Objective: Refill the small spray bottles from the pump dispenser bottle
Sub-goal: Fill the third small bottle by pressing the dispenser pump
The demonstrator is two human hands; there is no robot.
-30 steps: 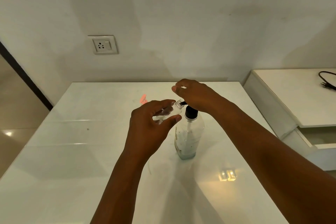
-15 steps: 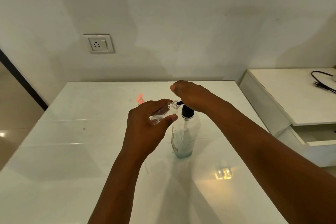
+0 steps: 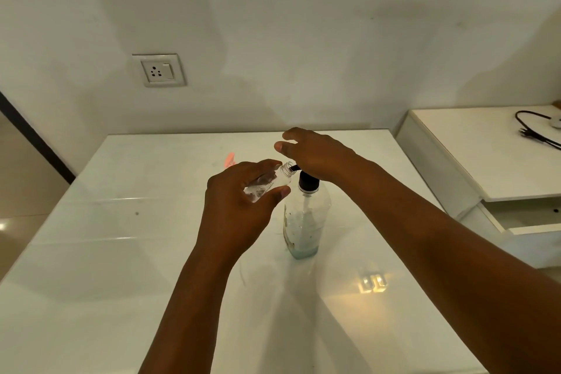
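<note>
Head view, single entry.

Item: small spray bottle (image 3: 268,184), clear, cap off, held tilted with its open neck turned right toward the pump spout. Left hand (image 3: 239,203), grip closed round the bottle's body, thumb beneath and fingers over the top. The bottle is in the air above the table (image 3: 106,252), just left of the dispenser.

Item: pump dispenser bottle (image 3: 305,222), clear, black collar, upright on the table, with a low level of pale liquid at the bottom. Its thin black spout meets the small bottle's mouth; whether the tip sits inside the neck cannot be told.

Item: right hand (image 3: 315,155), laid over the pump head, palm down, fingers loosely spread rather than clenched; it presses the head, it does not clasp it. The pump head itself is hidden beneath the palm.

Item: pink object (image 3: 229,159), on the table behind the left hand; too small to identify.

Handling note, as judgement: the step is pumping liquid into the small bottle. Keep the neck hard against the spout tip and slightly below it so the stream falls in. Press straight down in slow, full strokes; a sideways push could tip the unsupported dispenser. Watch the fill level through the clear wall. Low contents may give sputtering strokes.
</note>
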